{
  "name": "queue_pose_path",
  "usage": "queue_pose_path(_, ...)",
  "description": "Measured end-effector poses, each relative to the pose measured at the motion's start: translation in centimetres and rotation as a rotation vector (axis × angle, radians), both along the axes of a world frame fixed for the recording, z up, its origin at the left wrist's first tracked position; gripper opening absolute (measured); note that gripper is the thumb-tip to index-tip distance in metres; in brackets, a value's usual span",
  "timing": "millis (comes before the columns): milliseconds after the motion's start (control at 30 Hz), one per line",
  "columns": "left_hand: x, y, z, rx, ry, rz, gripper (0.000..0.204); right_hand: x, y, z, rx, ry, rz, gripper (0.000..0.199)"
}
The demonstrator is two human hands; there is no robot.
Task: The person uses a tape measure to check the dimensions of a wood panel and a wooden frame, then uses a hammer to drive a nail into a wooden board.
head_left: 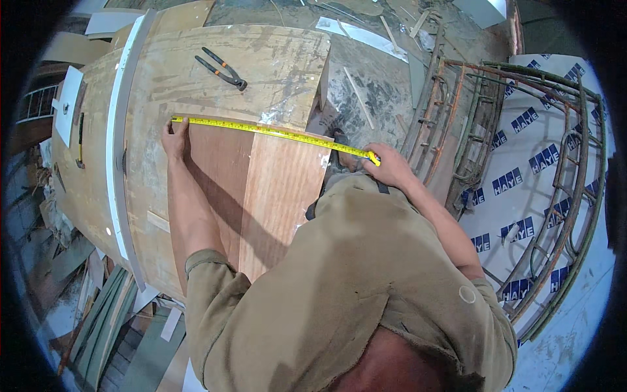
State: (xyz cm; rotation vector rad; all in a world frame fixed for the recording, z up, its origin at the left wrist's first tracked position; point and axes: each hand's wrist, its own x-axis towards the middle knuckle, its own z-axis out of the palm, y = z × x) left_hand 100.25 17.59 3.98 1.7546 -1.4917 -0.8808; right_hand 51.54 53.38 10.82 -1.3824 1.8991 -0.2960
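Observation:
A yellow tape measure [287, 134] is pulled out along the far edge of two wooden pieces, a reddish-brown panel [219, 153] and a lighter plywood strip [282, 179]. At the tape's left end, my left hand [175, 138] is closed, thumb and fingers pinching the blade's tip near the panel's corner. My right hand [390, 164] grips the tape's case, just beyond the right edge of the worktable [287, 55]. The blade runs nearly straight between my hands. Beyond it, end-cutting pincers [223, 70] with black and orange handles lie on the table.
A long white strip [122, 98] crosses the table on the left, with a hammer [81, 140] past it. Rusty metal scaffold frames [568, 189] stand at the right beside a printed white sheet [516, 153]. Scrap boards [108, 320] litter the lower left floor.

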Motion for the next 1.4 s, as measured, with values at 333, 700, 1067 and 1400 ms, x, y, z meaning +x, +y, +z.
queue_pose_path(333,5.2,-2.7,-3.8,-0.062,-0.048,-0.013,0.059,0.8,-0.8,2.3,-0.002,-0.030,-0.005,0.037)
queue_pose_path(700,2.2,-2.3,-2.1,-0.069,-0.148,0.065,0.038,0.7,-0.5,1.5,-0.016,0.004,0.004,0.037)
queue_pose_path(1067,2.2,-3.4,-2.6,-0.032,-0.389,0.206,0.042,0.9,-0.4,1.6,-0.032,0.017,0.000,0.035)
queue_pose_path(1400,2.5,-3.7,-2.6,-0.019,-0.390,0.235,0.042,1.1,-0.7,2.1,0.003,0.017,-0.009,0.035)
